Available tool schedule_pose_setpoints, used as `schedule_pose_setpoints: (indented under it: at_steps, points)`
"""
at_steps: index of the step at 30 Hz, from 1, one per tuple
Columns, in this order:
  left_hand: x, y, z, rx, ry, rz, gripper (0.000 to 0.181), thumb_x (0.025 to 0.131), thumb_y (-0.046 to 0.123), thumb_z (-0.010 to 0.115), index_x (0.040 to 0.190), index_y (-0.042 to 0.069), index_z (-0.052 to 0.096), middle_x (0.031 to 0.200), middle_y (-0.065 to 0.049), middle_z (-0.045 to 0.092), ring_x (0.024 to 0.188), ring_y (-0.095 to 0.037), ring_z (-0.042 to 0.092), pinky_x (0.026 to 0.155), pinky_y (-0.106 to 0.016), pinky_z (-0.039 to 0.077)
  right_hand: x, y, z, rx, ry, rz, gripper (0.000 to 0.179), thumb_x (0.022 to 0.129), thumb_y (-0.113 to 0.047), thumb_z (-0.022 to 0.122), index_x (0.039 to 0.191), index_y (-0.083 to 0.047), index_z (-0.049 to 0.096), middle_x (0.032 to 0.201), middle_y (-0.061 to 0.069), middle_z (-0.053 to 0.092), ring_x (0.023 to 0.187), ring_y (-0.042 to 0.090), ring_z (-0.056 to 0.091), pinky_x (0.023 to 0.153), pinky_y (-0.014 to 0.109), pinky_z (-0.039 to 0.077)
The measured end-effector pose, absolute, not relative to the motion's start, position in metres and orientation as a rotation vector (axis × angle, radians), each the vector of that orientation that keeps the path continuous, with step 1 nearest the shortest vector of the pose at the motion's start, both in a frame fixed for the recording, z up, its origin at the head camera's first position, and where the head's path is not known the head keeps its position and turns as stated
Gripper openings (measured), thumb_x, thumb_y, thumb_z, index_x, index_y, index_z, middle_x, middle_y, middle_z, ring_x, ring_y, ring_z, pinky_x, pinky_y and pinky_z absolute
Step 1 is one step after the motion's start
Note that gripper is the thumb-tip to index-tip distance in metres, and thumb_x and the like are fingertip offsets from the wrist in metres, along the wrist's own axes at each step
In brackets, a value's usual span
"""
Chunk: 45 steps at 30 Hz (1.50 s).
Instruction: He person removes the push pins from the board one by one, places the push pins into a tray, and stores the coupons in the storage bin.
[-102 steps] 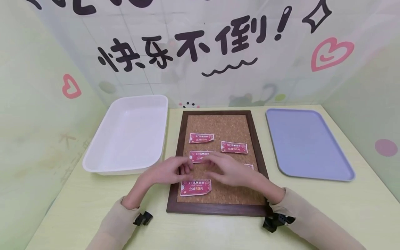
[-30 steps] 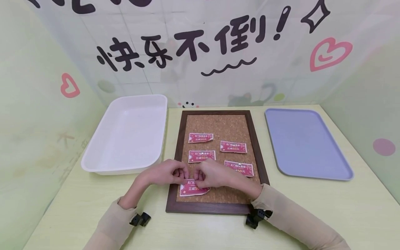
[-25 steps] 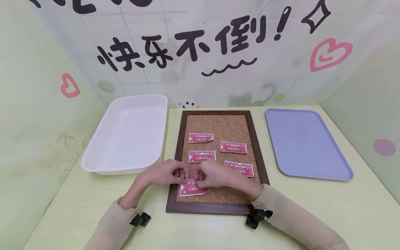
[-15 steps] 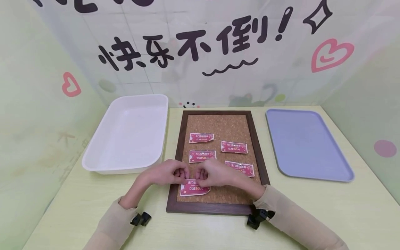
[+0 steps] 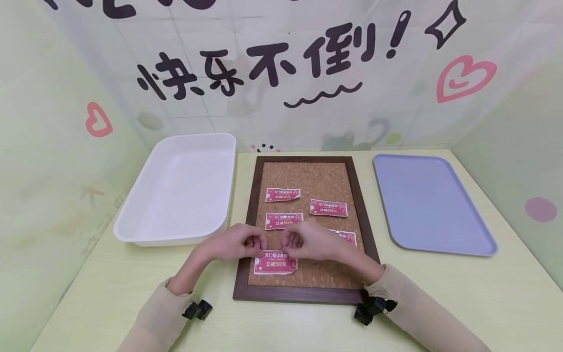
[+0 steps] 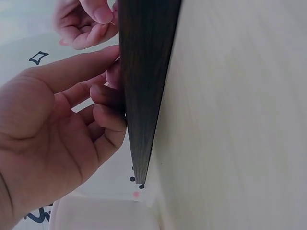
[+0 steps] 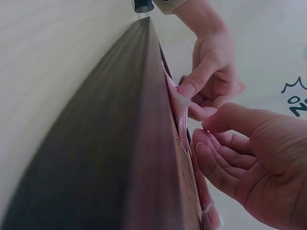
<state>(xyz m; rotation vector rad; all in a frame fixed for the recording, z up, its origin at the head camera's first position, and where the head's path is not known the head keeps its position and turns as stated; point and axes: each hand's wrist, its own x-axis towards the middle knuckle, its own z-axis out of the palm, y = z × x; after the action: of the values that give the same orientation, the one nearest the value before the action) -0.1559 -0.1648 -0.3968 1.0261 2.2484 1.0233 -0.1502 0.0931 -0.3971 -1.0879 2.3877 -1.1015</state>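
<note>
A framed cork board lies on the table, bearing several pink coupons. My left hand pinches the upper left corner of the nearest coupon; in the right wrist view the left thumb presses on the paper. At that coupon's upper right corner is my right hand, thumb and index fingertips together. They pinch a tiny thing, mostly hidden, that looks like a pushpin. Small pin heads show on other coupons, such as the middle left coupon. The right forearm partly covers the lower right coupon.
To the left of the board stands a deep white tub. A flat blue-grey tray lies to the right. The board's dark frame borders the cork, and a printed cloth wall rises behind the table.
Both hands came down to the nearest coupon and pinched at its top edge. The right hand then shifted right from the coupon's middle, where a pin head showed, and the coupon's lower edge rose slightly.
</note>
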Motion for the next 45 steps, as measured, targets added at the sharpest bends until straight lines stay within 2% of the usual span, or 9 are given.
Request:
schedule_pose_setpoints:
  at_steps: [7, 14, 22, 28, 36, 45]
  points:
    - [-0.154, -0.163, -0.391, 1.009, 2.326, 1.022, 0.004, 0.094, 0.007, 0.069, 0.098, 0.006, 0.068, 0.077, 0.007, 0.059, 0.069, -0.008, 0.053, 0.065, -0.025, 0.049, -0.156, 0.108, -0.389, -1.109, 2.442, -1.13, 0.008, 0.087, -0.004, 0.074, 0.092, -0.008, 0.069, 0.083, -0.006, 0.068, 0.076, 0.004, 0.063, 0.07, 0.023, 0.056]
    - [-0.151, -0.159, -0.378, 1.025, 2.391, 1.062, 0.006, 0.095, 0.005, 0.067, 0.093, 0.01, 0.065, 0.077, 0.006, 0.06, 0.065, -0.009, 0.051, 0.059, -0.024, 0.046, -0.16, 0.127, -0.376, -1.022, 2.549, -1.141, 0.009, 0.087, -0.002, 0.074, 0.092, -0.007, 0.069, 0.082, -0.005, 0.067, 0.075, 0.006, 0.063, 0.069, 0.024, 0.056]
    - [-0.152, -0.159, -0.369, 0.966, 2.427, 1.143, 0.003, 0.096, 0.007, 0.066, 0.1, 0.008, 0.065, 0.083, 0.004, 0.061, 0.075, -0.013, 0.057, 0.067, -0.026, 0.05, -0.164, 0.148, -0.367, -1.003, 2.663, -1.136, 0.011, 0.086, 0.0, 0.073, 0.093, -0.008, 0.07, 0.084, -0.005, 0.068, 0.077, 0.008, 0.064, 0.069, 0.024, 0.056]
    - [-0.153, -0.163, -0.362, 0.955, 2.471, 1.197, 0.005, 0.096, 0.007, 0.067, 0.1, 0.008, 0.066, 0.087, 0.004, 0.063, 0.08, -0.015, 0.058, 0.071, -0.027, 0.05, -0.167, 0.166, -0.368, -1.014, 2.716, -1.158, 0.009, 0.088, 0.001, 0.072, 0.096, -0.002, 0.073, 0.086, 0.001, 0.071, 0.076, 0.009, 0.065, 0.068, 0.025, 0.057]
    - [-0.157, -0.17, -0.357, 0.904, 2.543, 1.243, 0.006, 0.096, 0.007, 0.068, 0.1, 0.01, 0.067, 0.086, 0.003, 0.063, 0.08, -0.017, 0.058, 0.07, -0.027, 0.049, -0.17, 0.191, -0.368, -0.956, 2.781, -1.172, 0.011, 0.089, 0.004, 0.07, 0.098, 0.0, 0.074, 0.09, 0.004, 0.073, 0.079, 0.014, 0.068, 0.07, 0.026, 0.058]
    - [-0.166, -0.18, -0.357, 0.807, 2.573, 1.298, 0.005, 0.096, 0.008, 0.069, 0.1, 0.008, 0.067, 0.086, -0.001, 0.063, 0.081, -0.02, 0.058, 0.07, -0.026, 0.049, -0.171, 0.219, -0.367, -0.942, 2.869, -1.138, 0.013, 0.092, 0.004, 0.069, 0.104, 0.0, 0.074, 0.094, 0.006, 0.074, 0.08, 0.014, 0.068, 0.07, 0.025, 0.056]
